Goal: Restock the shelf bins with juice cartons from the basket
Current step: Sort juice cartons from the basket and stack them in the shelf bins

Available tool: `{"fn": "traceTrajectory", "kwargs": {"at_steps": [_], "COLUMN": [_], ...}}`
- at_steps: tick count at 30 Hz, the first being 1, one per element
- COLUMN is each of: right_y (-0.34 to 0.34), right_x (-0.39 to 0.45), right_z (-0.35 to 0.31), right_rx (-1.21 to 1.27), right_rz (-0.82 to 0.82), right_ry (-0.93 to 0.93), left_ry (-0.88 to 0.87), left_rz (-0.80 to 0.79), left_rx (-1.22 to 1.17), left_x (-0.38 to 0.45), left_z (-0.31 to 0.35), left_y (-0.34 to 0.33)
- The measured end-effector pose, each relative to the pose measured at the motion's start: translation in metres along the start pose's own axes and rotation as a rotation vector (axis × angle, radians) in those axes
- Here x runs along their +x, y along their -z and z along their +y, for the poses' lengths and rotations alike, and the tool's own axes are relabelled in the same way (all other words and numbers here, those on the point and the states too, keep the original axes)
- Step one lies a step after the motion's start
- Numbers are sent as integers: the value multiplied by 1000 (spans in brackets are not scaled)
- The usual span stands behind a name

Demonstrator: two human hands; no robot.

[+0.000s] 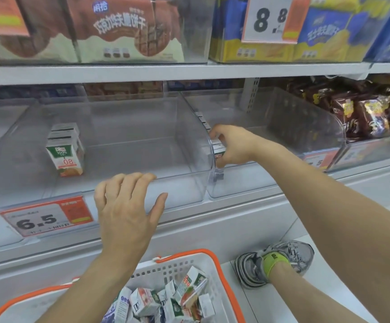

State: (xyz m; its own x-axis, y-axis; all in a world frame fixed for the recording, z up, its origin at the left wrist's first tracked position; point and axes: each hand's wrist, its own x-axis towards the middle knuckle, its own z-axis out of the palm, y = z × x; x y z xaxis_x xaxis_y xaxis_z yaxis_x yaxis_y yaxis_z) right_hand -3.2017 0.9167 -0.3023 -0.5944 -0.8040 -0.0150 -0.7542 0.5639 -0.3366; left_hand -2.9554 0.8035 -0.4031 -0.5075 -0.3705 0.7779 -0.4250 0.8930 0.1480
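Nearest the camera, the white basket (pixel 215 271) with the orange rim is sitting low at the near edge, with loose juice cartons (pixel 163 301) lying jumbled and tilted inside it. Just right of it, a grey sneaker (pixel 280 259) with a yellow-green sock is resting on the floor.

Up at the shelf, the right hand (pixel 233 145) is reaching into the right-hand clear bin (pixel 306 127), its fingers closed around a small carton (pixel 219 152) that is standing against the bin's left wall, at the front of a row of similar cartons running back along that wall. Most of this carton is being hidden by the hand and the curved plastic, so its print cannot be read.

The left hand (pixel 126 206) is holding nothing; its fingers are spread and hooking over the front lip of the left-hand clear bin (pixel 184 183), the thumb splayed out to the right against the bin's front.

Farther left inside that bin, a short row of green-and-white cartons (pixel 65 150) is standing upright, the front one showing an orange base. Below the bin's front, a price tag (pixel 44 217) reading 6.5 is sitting on the shelf edge. Right of the right bin, brown snack packets (pixel 362 113) are piling up, and on the shelf above, biscuit boxes (pixel 124 26) are standing behind a tag (pixel 268 19) marked 8.8.
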Motion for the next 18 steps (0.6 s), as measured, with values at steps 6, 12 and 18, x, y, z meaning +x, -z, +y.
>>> {"fn": "traceTrajectory", "kwargs": {"at_steps": [6, 12, 18], "right_y": [8, -6, -118], "right_x": [-21, -109, -181], "right_z": [-3, -21, -45], "right_rx": [98, 402, 664], "right_rz": [-43, 630, 253], "right_ry": [-29, 72, 59], "left_ry": [14, 42, 33], "left_rz": [-24, -105, 2], "left_rx": [-33, -73, -386], "left_x": [1, 3, -42], "left_z": [2, 6, 11], "left_y": [5, 13, 40]}}
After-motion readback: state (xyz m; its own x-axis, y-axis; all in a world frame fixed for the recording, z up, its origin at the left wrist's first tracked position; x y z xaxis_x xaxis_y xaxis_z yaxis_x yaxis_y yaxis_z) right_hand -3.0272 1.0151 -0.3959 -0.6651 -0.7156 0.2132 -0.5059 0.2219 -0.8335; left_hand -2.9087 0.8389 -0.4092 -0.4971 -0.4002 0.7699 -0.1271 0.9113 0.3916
